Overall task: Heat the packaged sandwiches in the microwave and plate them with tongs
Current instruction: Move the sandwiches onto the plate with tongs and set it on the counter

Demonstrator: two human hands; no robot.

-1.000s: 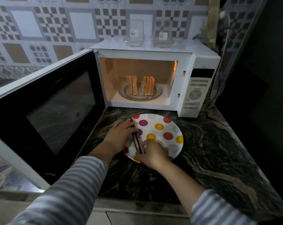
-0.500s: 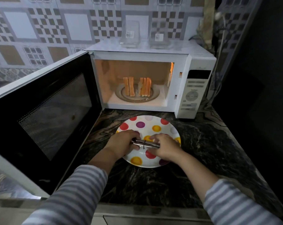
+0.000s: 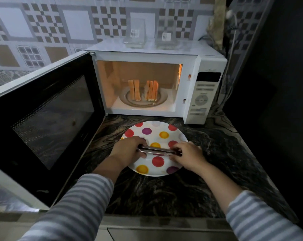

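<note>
Over the last second you turned the tongs from pointing away from you, toward the microwave, to lying crosswise above the plate. Their long axis then ran left to right, parallel to the microwave front, with the dark end on the right. Your left hand gripped the left end with curled fingers; your right hand pinched the right end. By my reading, this freed the tongs for use. The sandwiches stood upright on the turntable inside the microwave, whose door stood open, and were not yet plated.
</note>
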